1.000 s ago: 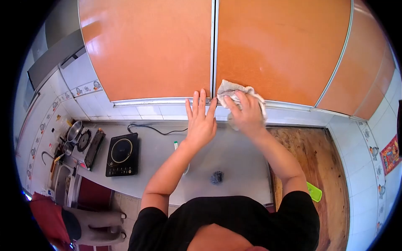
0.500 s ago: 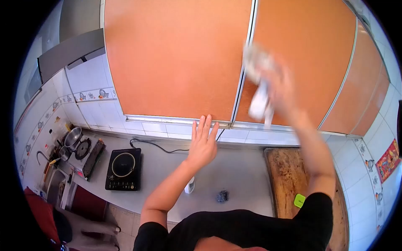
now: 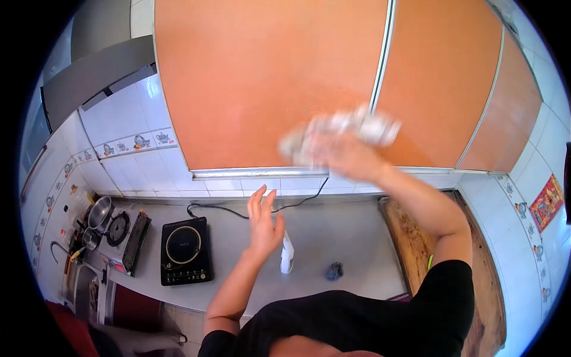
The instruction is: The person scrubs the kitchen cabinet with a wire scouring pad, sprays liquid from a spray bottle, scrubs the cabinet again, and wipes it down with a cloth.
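My right hand presses a whitish patterned cloth against the lower part of the orange cabinet door; both are smeared by motion. Below the door's metal bottom rail, my left hand hangs in the air over the counter with its fingers apart and nothing in them. Partly behind that hand stands a white bottle on the steel counter. A dark scouring pad lies to the bottle's right.
A black induction cooker sits on the counter at left, its cord running along the wall. Beyond it are a gas stove and metal pots. A wooden board lies at right. Another person's red clothing shows at lower left.
My right hand has swept the cloth leftward from the right door across the gap onto the left door. My left hand has come off the bottom rail and dropped lower. The view has shifted slightly.
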{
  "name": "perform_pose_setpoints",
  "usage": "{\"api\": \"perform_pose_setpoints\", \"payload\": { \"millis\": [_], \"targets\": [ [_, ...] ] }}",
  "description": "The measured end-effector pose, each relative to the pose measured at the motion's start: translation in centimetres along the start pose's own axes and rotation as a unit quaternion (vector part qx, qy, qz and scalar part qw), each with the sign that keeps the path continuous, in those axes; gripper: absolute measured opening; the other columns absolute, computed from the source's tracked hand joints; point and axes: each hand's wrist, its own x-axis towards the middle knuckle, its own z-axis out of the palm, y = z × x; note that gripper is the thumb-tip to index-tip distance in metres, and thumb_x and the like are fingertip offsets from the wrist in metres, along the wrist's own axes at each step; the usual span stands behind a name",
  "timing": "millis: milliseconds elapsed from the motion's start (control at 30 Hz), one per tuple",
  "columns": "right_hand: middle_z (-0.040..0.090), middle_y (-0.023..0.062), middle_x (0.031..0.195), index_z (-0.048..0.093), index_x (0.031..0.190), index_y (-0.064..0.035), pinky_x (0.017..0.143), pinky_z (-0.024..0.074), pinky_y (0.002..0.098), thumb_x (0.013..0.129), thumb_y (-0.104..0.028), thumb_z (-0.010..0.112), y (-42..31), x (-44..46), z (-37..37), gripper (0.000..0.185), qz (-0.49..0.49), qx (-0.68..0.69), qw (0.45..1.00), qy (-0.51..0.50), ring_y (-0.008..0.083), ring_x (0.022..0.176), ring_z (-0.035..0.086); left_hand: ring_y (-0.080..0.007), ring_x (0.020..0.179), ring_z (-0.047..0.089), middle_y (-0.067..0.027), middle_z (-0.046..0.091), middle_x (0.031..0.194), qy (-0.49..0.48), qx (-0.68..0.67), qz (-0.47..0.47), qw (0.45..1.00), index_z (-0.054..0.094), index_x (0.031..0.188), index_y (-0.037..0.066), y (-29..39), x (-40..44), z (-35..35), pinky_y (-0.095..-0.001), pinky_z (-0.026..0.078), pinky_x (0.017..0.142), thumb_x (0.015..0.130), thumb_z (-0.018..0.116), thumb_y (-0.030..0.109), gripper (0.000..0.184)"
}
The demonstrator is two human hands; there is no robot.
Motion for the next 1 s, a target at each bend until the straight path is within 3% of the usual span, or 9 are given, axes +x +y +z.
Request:
{"api": "perform_pose_setpoints", "payload": {
  "millis": [67, 167, 233, 367, 433, 567, 667, 767, 1000],
  "targets": [
    [0.059, 0.0126, 0.128, 0.067, 0.111, -0.0088, 0.109, 0.0388, 0.0423, 0.093, -0.022, 0.057, -1.6, -2.2, 2.2, 0.024, -0.140, -0.123, 0.982, 0.013, 0.0284, 0.125, 0.052, -0.0451, 0.127, 0.035, -0.0247, 0.037, 0.139, -0.018, 0.002, -0.004, 1.000, 0.047, 0.131, -0.001, -0.8, -0.8, -1.4, -0.0529, 0.032, 0.106, 0.079, 0.060, -0.001, 0.054],
    [0.061, 0.0134, 0.125, 0.067, 0.112, -0.0069, 0.104, 0.0420, 0.0412, 0.091, -0.021, 0.061, 3.5, 3.6, -1.5, 0.026, -0.104, -0.045, 0.993, 0.029, 0.0284, 0.121, 0.054, -0.0454, 0.127, 0.036, -0.0247, 0.038, 0.138, -0.032, 0.011, -0.013, 0.999, 0.047, 0.130, -0.001, -2.1, -1.8, -4.0, -0.0524, 0.032, 0.106, 0.079, 0.060, -0.001, 0.053],
    [0.062, 0.0130, 0.123, 0.066, 0.115, -0.0074, 0.095, 0.0434, 0.0440, 0.082, -0.019, 0.064, 6.0, 10.6, -9.1, 0.035, 0.003, -0.217, 0.970, 0.108, 0.0323, 0.108, 0.056, -0.0454, 0.126, 0.037, -0.0248, 0.038, 0.138, -0.035, 0.008, -0.027, 0.999, 0.047, 0.130, -0.001, -2.9, -2.5, -5.4, -0.0521, 0.033, 0.105, 0.079, 0.060, -0.001, 0.053],
    [0.055, 0.0150, 0.129, 0.060, 0.123, -0.0099, 0.099, 0.0385, 0.0481, 0.091, -0.022, 0.051, 11.4, 21.4, -17.9, 0.035, 0.037, -0.489, 0.812, 0.317, 0.0365, 0.118, 0.049, -0.0445, 0.124, 0.039, -0.0252, 0.039, 0.137, -0.010, 0.008, -0.053, 0.999, 0.047, 0.130, -0.001, -4.2, -3.7, -7.5, -0.0507, 0.035, 0.104, 0.079, 0.060, -0.002, 0.052],
    [0.056, 0.0160, 0.130, 0.059, 0.126, -0.0098, 0.096, 0.0419, 0.0476, 0.082, -0.014, 0.056, 9.4, 22.3, -14.1, 0.044, 0.213, -0.294, 0.913, 0.187, 0.0378, 0.118, 0.050, -0.0434, 0.123, 0.041, -0.0254, 0.040, 0.136, 0.007, 0.016, -0.063, 0.998, 0.047, 0.130, -0.001, -4.4, -4.4, -8.4, -0.0490, 0.035, 0.103, 0.079, 0.060, -0.003, 0.052],
    [0.044, 0.0166, 0.144, 0.053, 0.134, -0.0132, 0.106, 0.0367, 0.0521, 0.079, -0.016, 0.064, 0.9, 16.0, 0.8, 0.056, -0.089, -0.297, 0.948, 0.072, 0.0363, 0.135, 0.041, -0.0417, 0.123, 0.043, -0.0258, 0.042, 0.135, 0.018, -0.003, -0.082, 0.996, 0.049, 0.128, 0.000, -3.8, -5.7, -8.6, -0.0462, 0.036, 0.104, 0.079, 0.060, -0.005, 0.050],
    [0.043, 0.0142, 0.146, 0.055, 0.133, -0.0162, 0.111, 0.0325, 0.0479, 0.080, -0.016, 0.065, -4.3, 10.1, 9.5, 0.054, -0.206, -0.077, 0.975, 0.022, 0.0356, 0.132, 0.043, -0.0423, 0.121, 0.044, -0.0258, 0.044, 0.133, 0.012, -0.008, -0.077, 0.997, 0.050, 0.127, -0.001, -3.2, -7.0, -7.7, -0.0468, 0.037, 0.102, 0.078, 0.061, -0.004, 0.050],
    [0.049, 0.0136, 0.140, 0.056, 0.130, -0.0136, 0.109, 0.0366, 0.0438, 0.084, -0.020, 0.066, -5.5, 14.4, 2.9, 0.047, -0.040, 0.070, 0.989, -0.127, 0.0323, 0.129, 0.047, -0.0424, 0.119, 0.045, -0.0260, 0.045, 0.131, 0.004, -0.007, -0.078, 0.997, 0.050, 0.127, -0.001, -2.4, -8.0, -7.6, -0.0472, 0.038, 0.101, 0.078, 0.061, -0.005, 0.050],
    [0.054, 0.0163, 0.131, 0.055, 0.126, -0.0100, 0.100, 0.0425, 0.0423, 0.092, -0.029, 0.055, 6.4, 24.6, -11.5, 0.039, -0.045, -0.316, 0.922, 0.220, 0.0305, 0.120, 0.052, -0.0413, 0.119, 0.047, -0.0247, 0.047, 0.129, 0.031, 0.018, -0.121, 0.992, 0.051, 0.125, 0.001, -2.1, -10.4, -8.6, -0.0443, 0.039, 0.101, 0.078, 0.060, -0.007, 0.048]
  ]
}}
